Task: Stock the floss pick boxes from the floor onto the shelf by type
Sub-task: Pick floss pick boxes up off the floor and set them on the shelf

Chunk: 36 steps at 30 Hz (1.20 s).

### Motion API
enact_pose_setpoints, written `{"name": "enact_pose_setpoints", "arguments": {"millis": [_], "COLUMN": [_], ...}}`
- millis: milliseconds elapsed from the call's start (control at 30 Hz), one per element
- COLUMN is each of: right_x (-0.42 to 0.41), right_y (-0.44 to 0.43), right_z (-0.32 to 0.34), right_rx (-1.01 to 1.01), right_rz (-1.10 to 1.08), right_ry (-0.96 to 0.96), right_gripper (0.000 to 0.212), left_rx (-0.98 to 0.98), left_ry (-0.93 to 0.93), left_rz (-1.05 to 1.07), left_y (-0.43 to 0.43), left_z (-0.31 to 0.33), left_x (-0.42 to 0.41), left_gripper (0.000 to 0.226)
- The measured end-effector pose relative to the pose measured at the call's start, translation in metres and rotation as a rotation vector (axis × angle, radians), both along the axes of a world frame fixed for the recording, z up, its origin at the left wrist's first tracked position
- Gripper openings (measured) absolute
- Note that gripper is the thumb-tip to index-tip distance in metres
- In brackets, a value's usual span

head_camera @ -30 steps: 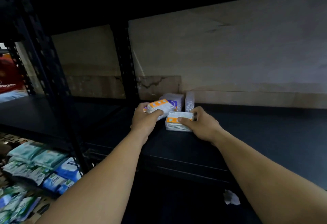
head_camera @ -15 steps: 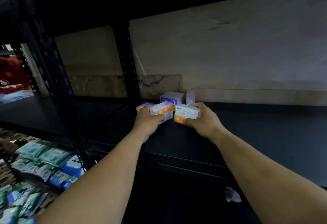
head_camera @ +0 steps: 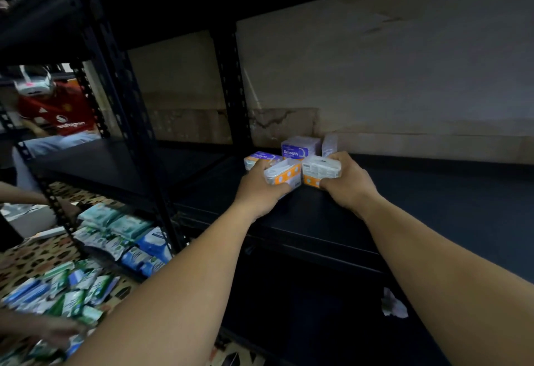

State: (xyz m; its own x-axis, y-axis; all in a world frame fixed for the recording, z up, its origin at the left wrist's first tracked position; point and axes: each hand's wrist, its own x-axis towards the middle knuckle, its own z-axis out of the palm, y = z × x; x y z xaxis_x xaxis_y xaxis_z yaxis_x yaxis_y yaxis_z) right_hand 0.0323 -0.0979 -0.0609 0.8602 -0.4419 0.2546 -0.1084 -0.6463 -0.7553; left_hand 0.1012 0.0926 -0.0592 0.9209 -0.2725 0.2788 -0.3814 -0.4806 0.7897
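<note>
1. on the shelf [head_camera: 318, 215], the left box [head_camera: 281, 175] in the left hand [head_camera: 257, 192] sits just beside the right box [head_camera: 320, 169] in the right hand [head_camera: 349, 189].
2. rear boxes [head_camera: 299, 149] stand just behind them, before the wall [head_camera: 404, 76].
3. packets [head_camera: 72, 287] lie on the floor [head_camera: 26, 261], lower left.

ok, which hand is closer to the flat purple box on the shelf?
Left. The left hand is right in front of the flat purple box, gripping an orange box. The right hand is farther right, holding the other orange box.

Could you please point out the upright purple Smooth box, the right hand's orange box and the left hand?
purple Smooth box [head_camera: 299, 149]: head view, front label.
orange box [head_camera: 320, 168]: head view, white face.
left hand [head_camera: 256, 190]: head view, its back.
</note>
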Motion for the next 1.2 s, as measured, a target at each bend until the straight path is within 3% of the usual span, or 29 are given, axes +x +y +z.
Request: {"name": "enact_pose_setpoints", "arguments": {"millis": [233,367,500,767,867,1033,1200], "right_x": [-0.017,-0.042,-0.088,-0.182,-0.191,-0.175,-0.153], "right_y": [0.014,0.027,0.048,0.118,0.131,0.131,0.134], "right_z": [0.007,0.005,0.005,-0.037,-0.079,-0.138,-0.209], "right_rx": [-0.182,-0.264,-0.225,-0.174,-0.157,-0.174,-0.12], "right_rz": [-0.043,-0.045,0.008,0.173,0.201,0.214,0.235], "right_ry": [0.06,0.075,0.051,-0.204,-0.075,0.4,0.631], "right_gripper": [0.057,0.048,0.042,0.041,0.041,0.04,0.039], "left_rx": [-0.012,-0.038,-0.092,0.073,0.187,0.329,0.399], "left_ry": [-0.057,-0.109,-0.073,0.004,0.092,0.253,0.444], "left_rz": [0.016,0.009,-0.017,0.037,0.06,0.055,0.083], "left_y": [0.033,0.063,0.097,0.15,0.162,0.178,0.186], "left_z": [-0.006,-0.01,-0.026,-0.087,-0.111,-0.169,-0.243], "left_x": [-0.051,-0.083,-0.107,-0.144,-0.148,-0.142,-0.14], "left_gripper": [0.036,0.031,0.033,0.037,0.037,0.037,0.031]}}
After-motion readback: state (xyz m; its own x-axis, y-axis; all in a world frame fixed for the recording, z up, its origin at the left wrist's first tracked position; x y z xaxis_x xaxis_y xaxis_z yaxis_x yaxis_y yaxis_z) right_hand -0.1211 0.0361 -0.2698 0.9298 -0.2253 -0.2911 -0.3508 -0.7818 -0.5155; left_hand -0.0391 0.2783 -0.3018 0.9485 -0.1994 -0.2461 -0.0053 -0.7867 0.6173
